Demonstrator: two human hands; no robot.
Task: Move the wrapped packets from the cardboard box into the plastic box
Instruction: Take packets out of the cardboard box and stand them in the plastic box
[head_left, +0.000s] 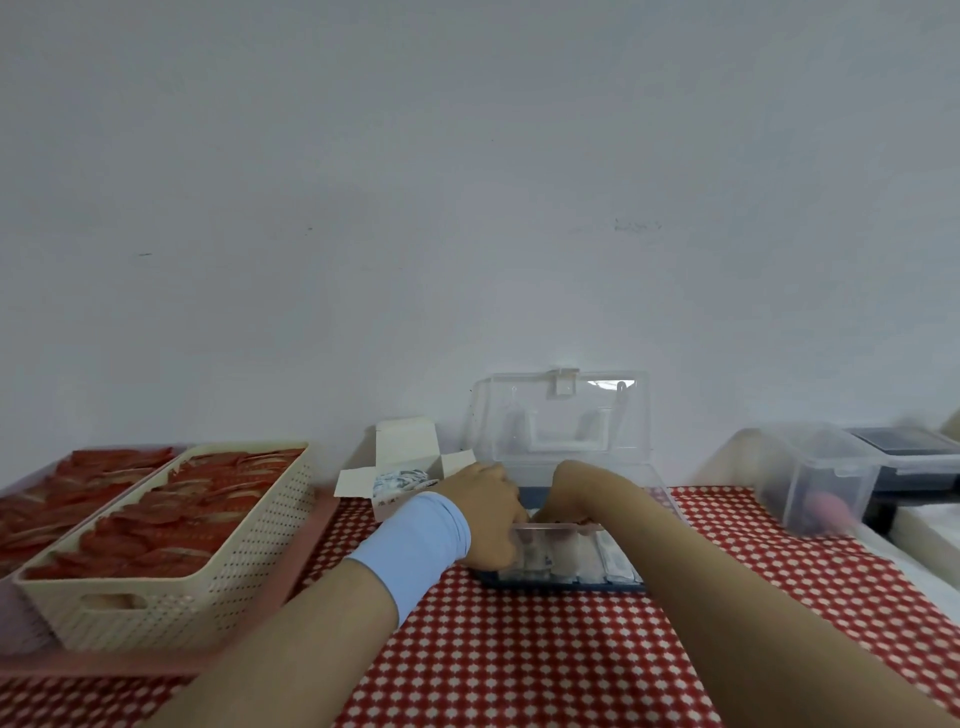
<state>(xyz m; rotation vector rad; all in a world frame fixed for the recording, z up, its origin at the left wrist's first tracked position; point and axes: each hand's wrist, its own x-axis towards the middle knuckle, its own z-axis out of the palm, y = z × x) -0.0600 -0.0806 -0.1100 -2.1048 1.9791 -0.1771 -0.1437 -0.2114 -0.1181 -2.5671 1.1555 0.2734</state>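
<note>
Hands: both are at the plastic box (571, 584), close together.
Left hand (485, 512): its fingers curl over the left wall of the plastic box and hold it. A blue band (415, 545) is round the wrist.
Right hand (558, 499): it dips down into the plastic box with the wrist bent. The arm hides the fingers, so I cannot tell if they hold anything.
Packets (582, 561): white ones lie flat in the front of the plastic box. More show in the cardboard box (410, 462).
Lid (561, 415): it stands up at the back, by the wall.
Cardboard box: its flaps are open. It sits just left of the plastic box, behind the left hand.
Cloth (519, 654): red and white, and bare between the two arms.
Basket (171, 587): on the left, near the left arm, full of red things.
Tub (815, 483): on the right, well apart and blurry.
</note>
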